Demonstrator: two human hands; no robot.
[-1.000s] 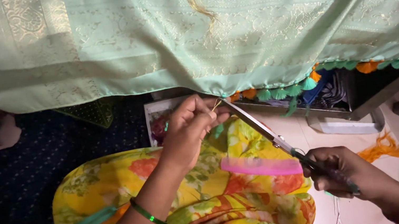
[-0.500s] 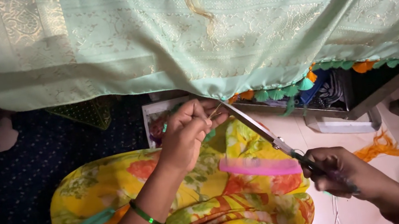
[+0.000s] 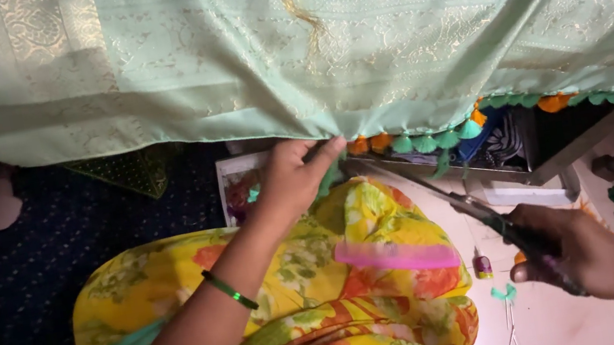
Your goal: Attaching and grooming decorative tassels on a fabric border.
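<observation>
Withdrawn toward 4 o'clock since half a second ago: right hand [image 3: 584,260], fist closed on scissors [image 3: 455,202], blades together. Pale green cloth [image 3: 287,44] spans 12 o'clock. Left hand [image 3: 292,179], fingers gathered, pinches cloth hem. Pink comb [image 3: 396,254] lies on lap, centre.

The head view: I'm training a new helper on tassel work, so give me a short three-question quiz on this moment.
1. True or false: the right hand holds the scissors.
2. What does the left hand touch? A) the pink comb B) the hem of the pale green cloth C) the small bottle
3. Fill in: the pink comb lies on the person's ____.

Key: 1 true. 2 B: its fingers meet the pale green cloth at the hem, beside the orange and green tassels. 3 lap, on the yellow flowered fabric.
</observation>
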